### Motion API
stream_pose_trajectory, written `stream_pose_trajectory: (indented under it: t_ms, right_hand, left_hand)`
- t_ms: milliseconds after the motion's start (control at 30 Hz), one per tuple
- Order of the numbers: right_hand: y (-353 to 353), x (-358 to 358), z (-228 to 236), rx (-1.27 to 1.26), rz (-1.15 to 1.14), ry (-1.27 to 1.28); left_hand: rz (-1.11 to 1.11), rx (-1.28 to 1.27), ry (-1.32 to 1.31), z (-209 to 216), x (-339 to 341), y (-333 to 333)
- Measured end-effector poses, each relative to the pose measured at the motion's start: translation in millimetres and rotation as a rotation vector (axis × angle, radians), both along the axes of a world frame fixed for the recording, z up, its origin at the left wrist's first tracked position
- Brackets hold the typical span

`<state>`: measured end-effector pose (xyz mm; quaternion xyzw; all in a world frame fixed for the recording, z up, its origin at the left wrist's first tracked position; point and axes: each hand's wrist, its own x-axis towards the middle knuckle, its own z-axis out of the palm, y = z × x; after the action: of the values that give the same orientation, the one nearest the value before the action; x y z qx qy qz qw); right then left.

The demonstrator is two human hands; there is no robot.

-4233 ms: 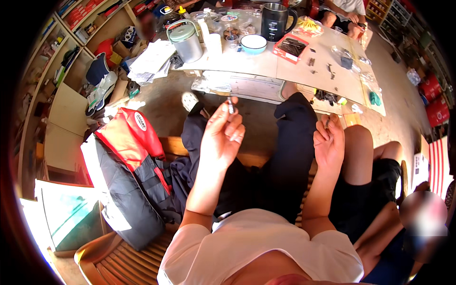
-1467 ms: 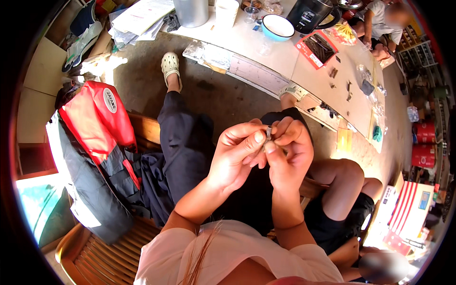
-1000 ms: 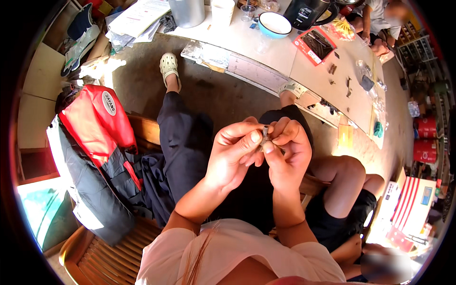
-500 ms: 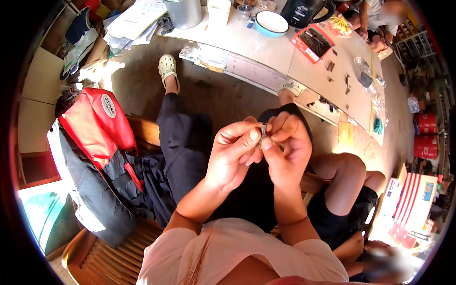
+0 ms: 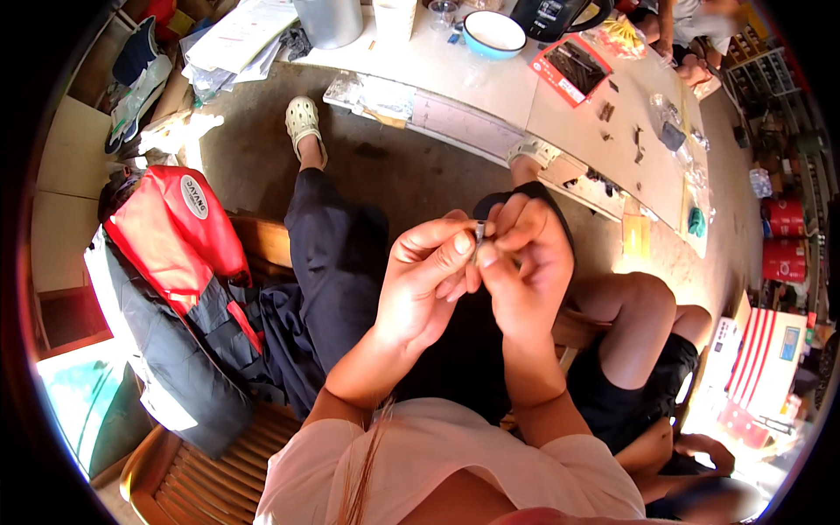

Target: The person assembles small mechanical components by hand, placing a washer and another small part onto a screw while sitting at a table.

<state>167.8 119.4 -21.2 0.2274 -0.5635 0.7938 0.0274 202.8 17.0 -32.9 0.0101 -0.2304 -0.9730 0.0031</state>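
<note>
Above my lap, both hands meet around a small, slim metallic piece (image 5: pixel 479 232), too small and too covered to name. My left hand (image 5: pixel 426 276) pinches it between thumb and fingertips. From the other side my right hand (image 5: pixel 528 262) closes on the same piece, thumb beneath and fingers curled over. Most of the piece lies hidden behind the fingertips. Beyond the hands, on the table, stands an open red box (image 5: pixel 573 68) of dark small parts, with a few loose dark pieces (image 5: pixel 639 144) nearby.
The pale table (image 5: pixel 490 92) also carries a blue-rimmed bowl (image 5: pixel 494 35), a grey bucket (image 5: pixel 330 22), a black jug (image 5: pixel 556 17) and papers (image 5: pixel 241 35). A red and black jacket (image 5: pixel 188 227) drapes over a wooden chair (image 5: pixel 206 472) at left. Someone's bare knee (image 5: pixel 643 324) is close at right.
The hands keep their pinch on the small metallic piece, with only a slight shift of the fingers. The whole view has moved a little. At lower right, the neighbour's arm has shifted.
</note>
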Motion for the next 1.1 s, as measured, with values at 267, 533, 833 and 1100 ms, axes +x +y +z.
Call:
stream_pose_trajectory:
  t_ms: [267,533,833,1100]
  right_hand:
    - [1,2,4,-0.077,0.028,-0.115]
    - [-1,-3,-1,-0.079,0.027,-0.105]
    - [-1,4,-6,-0.056,0.017,-0.101]
    - [-3,4,-8,-0.053,0.015,-0.138]
  left_hand:
    - [-0.036,0.016,-0.014,2,-1,-1]
    - [-0.026,0.009,-0.042,2,-3,-3]
    - [-0.016,0.015,-0.040,-6,-3,-2]
    - [-0.023,0.002,-0.071,-8,-5,-4]
